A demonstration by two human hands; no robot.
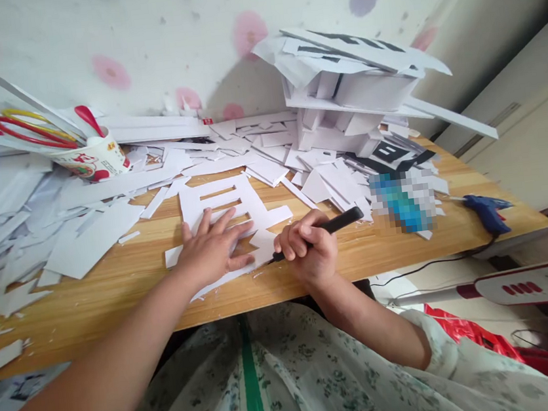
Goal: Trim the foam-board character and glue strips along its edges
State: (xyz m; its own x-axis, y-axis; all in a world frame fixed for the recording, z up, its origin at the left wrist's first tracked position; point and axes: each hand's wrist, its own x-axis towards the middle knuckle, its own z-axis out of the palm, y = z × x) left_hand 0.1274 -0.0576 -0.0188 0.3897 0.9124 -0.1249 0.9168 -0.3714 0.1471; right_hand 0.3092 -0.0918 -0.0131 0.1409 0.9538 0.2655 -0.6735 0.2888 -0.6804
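Observation:
A white foam board or card sheet point(193, 205) with several rectangular slots cut through it lies flat on the wooden table point(130, 294). My left hand point(212, 249) rests on it, fingers spread and pressing down near the lowest slots. In my right hand point(307, 244), closed in a fist, is a black-handled craft knife point(342, 220). Its dark front end points down and left to the sheet's lower right part; the blade tip is too small to make out. Small white shavings lie close to that tip.
White offcuts point(94, 236) cover the left and back. A paper cup point(95, 156) holds scissors point(31, 131) and a red-handled tool. A white model structure point(350, 94) stands at the back right. A blue glue gun point(486, 211) with its cord lies by the right edge.

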